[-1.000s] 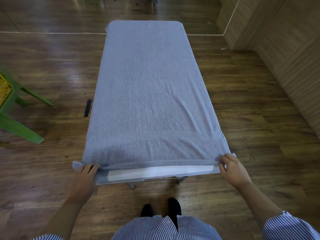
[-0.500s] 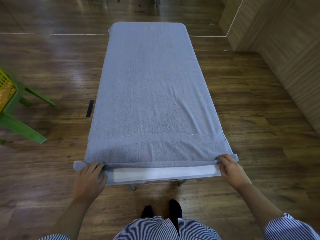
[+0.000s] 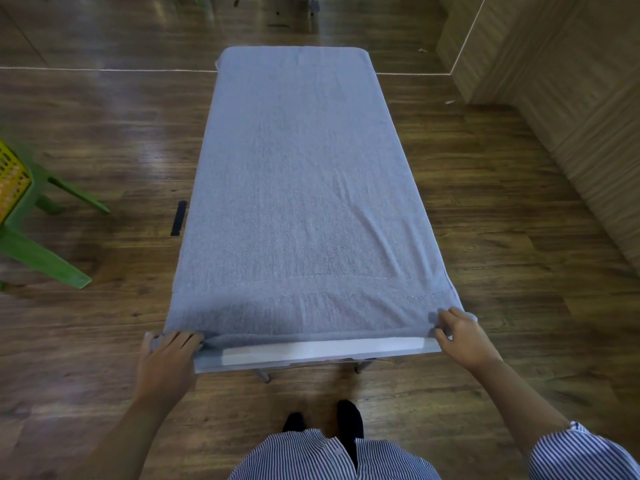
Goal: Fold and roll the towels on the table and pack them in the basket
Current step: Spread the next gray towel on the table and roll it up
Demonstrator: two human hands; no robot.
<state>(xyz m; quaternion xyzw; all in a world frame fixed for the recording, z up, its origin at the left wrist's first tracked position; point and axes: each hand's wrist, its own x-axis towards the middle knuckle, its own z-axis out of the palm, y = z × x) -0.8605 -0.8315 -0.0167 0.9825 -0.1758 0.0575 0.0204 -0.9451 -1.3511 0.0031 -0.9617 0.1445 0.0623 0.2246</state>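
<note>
At the left edge I see a yellow basket (image 3: 10,183) on a green stool (image 3: 38,251); its inside is out of view, so I can't say what it holds. My left hand (image 3: 166,362) lies on the near left corner of the towel (image 3: 304,188), fingers fairly straight, though it may be pinching the hem underneath. My right hand (image 3: 462,336) pinches the near right corner with curled fingers. Compared with a second ago, the near hem has been rolled slightly farther from the table (image 3: 311,351) edge. The towel stretches flat away from both hands, covering the table to its far end.
</note>
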